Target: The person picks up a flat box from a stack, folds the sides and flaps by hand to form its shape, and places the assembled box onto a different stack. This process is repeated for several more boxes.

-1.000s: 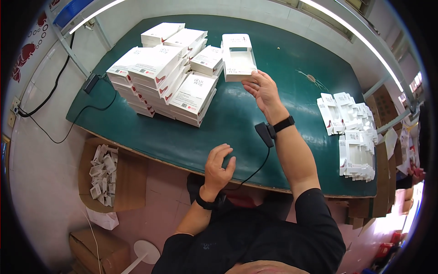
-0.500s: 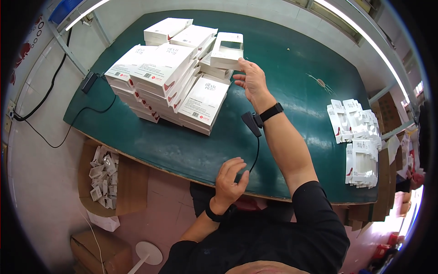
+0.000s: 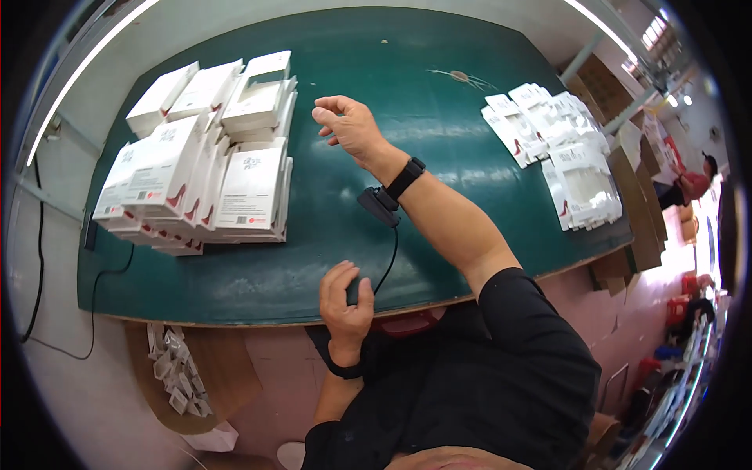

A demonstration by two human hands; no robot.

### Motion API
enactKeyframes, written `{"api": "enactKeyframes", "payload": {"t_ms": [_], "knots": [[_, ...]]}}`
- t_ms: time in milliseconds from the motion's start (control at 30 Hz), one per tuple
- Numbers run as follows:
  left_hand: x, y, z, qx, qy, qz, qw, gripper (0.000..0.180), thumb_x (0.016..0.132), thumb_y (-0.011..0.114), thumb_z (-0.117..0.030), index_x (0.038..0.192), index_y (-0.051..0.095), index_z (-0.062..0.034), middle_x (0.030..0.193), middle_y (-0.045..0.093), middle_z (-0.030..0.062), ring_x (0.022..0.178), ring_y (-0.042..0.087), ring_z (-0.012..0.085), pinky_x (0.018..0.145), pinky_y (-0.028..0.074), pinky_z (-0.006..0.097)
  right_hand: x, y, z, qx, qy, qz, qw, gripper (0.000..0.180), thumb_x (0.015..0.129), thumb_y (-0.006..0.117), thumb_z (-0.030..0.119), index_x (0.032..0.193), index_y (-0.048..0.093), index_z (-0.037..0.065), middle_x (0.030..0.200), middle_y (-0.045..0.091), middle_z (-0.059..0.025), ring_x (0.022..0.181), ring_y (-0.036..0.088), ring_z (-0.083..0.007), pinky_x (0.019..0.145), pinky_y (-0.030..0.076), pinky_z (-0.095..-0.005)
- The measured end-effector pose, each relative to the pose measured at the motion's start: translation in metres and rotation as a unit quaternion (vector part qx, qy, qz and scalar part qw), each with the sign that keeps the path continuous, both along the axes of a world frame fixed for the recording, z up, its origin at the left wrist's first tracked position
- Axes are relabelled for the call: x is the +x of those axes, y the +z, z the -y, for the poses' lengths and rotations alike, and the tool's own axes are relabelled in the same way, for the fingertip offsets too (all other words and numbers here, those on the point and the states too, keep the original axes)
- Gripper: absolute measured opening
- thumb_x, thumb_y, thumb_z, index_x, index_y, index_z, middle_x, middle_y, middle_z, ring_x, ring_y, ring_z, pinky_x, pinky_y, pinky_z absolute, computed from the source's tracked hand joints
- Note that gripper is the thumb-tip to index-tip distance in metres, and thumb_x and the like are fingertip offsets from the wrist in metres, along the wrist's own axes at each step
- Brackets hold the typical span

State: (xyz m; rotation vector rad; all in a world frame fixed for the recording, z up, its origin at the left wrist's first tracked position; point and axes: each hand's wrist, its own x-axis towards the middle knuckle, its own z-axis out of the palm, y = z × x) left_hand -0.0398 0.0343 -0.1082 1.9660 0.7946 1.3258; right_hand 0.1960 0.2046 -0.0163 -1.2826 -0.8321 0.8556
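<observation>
My right hand [image 3: 346,127] hovers over the table just right of the stacked cartons, empty, its fingers loosely bent and apart. Nearest to it is a white carton with a cut-out window [image 3: 255,103], lying on the stack's right-hand back part. The white cartons [image 3: 160,168] stand in several layers, with small print and red shoe pictures on them. My left hand [image 3: 345,304] is held at the table's front edge, fingers spread and nothing in it. A black strap with a small dark device [image 3: 379,205] sits at my right wrist, a cable hanging from it.
Flat, unfolded white cartons [image 3: 583,184] lie in overlapping piles on the green table's [image 3: 439,258] right side. A thin stringy scrap [image 3: 462,77] lies near the back. Below the front left edge stands a cardboard box [image 3: 227,368] with small white pieces. Someone in red sits far right.
My right hand has let go of the windowed carton, which now rests on the stack, and has drawn away from it. The view has turned to the right. My left hand stays near the edge.
</observation>
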Motion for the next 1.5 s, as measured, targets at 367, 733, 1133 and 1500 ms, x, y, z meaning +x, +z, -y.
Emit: {"api": "enactKeyframes", "payload": {"t_ms": [367, 733, 1133, 1500], "knots": [[0.004, -0.002, 0.004, 0.0, 0.004, -0.037, 0.999, 0.018, 0.093, 0.073, -0.004, 0.111, 0.07, 0.0006, 0.118, 0.072, 0.017, 0.108, 0.069, 0.033, 0.096, 0.054, 0.04, 0.208, -0.061, 0.185, -0.088, -0.277, 0.4, 0.869, 0.046, 0.09, 0.08, 0.027, 0.127, 0.071, 0.001, 0.116, 0.072, -0.0136, 0.102, 0.07, -0.0242, 0.093, 0.057, -0.0366], [0.013, -0.006, 0.006, 0.031, 0.037, -0.097, 0.994, 0.018, 0.094, 0.072, -0.006, 0.111, 0.07, 0.0006, 0.116, 0.072, 0.0146, 0.103, 0.068, 0.0288, 0.09, 0.054, 0.037, 0.3, -0.093, 0.296, -0.311, -0.428, 0.358, 0.769, 0.063, 0.083, 0.081, 0.032, 0.137, 0.065, 0.004, 0.134, 0.065, -0.0234, 0.121, 0.064, -0.0384, 0.106, 0.052, -0.0449], [0.016, -0.008, 0.006, 0.05, 0.045, -0.114, 0.991, 0.016, 0.095, 0.072, -0.006, 0.11, 0.071, 0.0005, 0.112, 0.072, 0.0139, 0.099, 0.067, 0.0278, 0.087, 0.054, 0.036, 0.312, -0.108, 0.29, -0.308, -0.447, 0.366, 0.756, 0.061, 0.082, 0.082, 0.028, 0.133, 0.067, -0.001, 0.121, 0.073, -0.0193, 0.112, 0.07, -0.0338, 0.099, 0.055, -0.0409], [0.016, -0.009, 0.006, 0.05, 0.046, -0.107, 0.992, 0.015, 0.095, 0.072, -0.007, 0.109, 0.071, 0.0003, 0.11, 0.072, 0.0131, 0.097, 0.067, 0.0276, 0.086, 0.054, 0.036, 0.314, -0.102, 0.288, -0.333, -0.437, 0.337, 0.765, 0.041, 0.082, 0.082, 0.03, 0.111, 0.073, 0.002, 0.109, 0.076, -0.0185, 0.103, 0.073, -0.0339, 0.091, 0.057, -0.0417]]}}
